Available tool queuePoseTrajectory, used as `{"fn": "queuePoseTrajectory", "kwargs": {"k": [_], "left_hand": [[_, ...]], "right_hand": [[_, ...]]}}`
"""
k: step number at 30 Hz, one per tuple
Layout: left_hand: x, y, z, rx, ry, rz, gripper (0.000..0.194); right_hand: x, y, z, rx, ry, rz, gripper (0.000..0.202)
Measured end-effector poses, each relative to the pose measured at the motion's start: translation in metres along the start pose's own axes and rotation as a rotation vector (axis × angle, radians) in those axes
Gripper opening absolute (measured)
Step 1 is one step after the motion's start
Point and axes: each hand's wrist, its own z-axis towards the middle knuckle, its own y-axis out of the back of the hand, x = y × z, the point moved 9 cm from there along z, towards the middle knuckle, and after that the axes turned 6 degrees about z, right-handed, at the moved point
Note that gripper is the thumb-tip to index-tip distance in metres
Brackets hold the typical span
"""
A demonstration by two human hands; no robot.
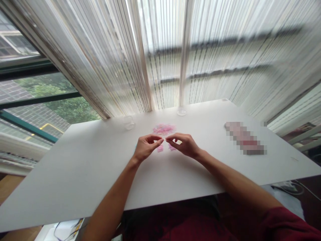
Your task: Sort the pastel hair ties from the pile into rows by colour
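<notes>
My left hand (148, 146) and my right hand (184, 143) are raised over the white table (100, 174), fingertips almost meeting. On each, thumb and forefinger are pinched together. Whatever sits between the fingertips is too small to make out. Just beyond them lies a loose pile of small pink and pale pieces (164, 129). Below my fingers, nearer to me, are two small pink clusters, a left one (159, 148) and a right one (172, 147), the right one partly covered by my right hand.
A clear round container (129, 123) stands at the back left of the table, and a clear shallow dish (181, 111) at the back middle. A blurred-out reddish oblong thing (245, 139) lies to the right. Striped curtains (165, 67) hang behind the far edge.
</notes>
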Motion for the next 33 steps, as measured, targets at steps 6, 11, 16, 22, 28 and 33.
{"fn": "queuePoseTrajectory", "kwargs": {"k": [6,11,16,22,28,33], "left_hand": [[0.004,0.007,0.002,0.037,-0.019,0.062,0.033],[0.002,0.009,0.001,0.055,-0.035,0.085,0.031],[-0.001,0.011,0.0,0.063,-0.046,0.11,0.032],[-0.003,0.011,-0.002,0.216,-0.009,0.249,0.036],[0.012,0.04,0.001,0.309,0.06,0.458,0.039],[0.026,0.065,0.004,0.284,0.089,0.526,0.043]], "right_hand": [[-0.003,-0.006,0.0,0.036,-0.051,0.039,0.008],[-0.003,-0.008,0.0,0.053,-0.102,0.065,0.011],[-0.005,-0.01,0.0,0.062,-0.163,0.093,0.008],[-0.008,-0.014,-0.002,0.085,-0.197,0.11,0.005],[-0.009,-0.028,-0.008,0.197,-0.137,-0.047,0.007],[-0.003,-0.039,-0.012,0.265,-0.075,-0.159,0.007]]}}
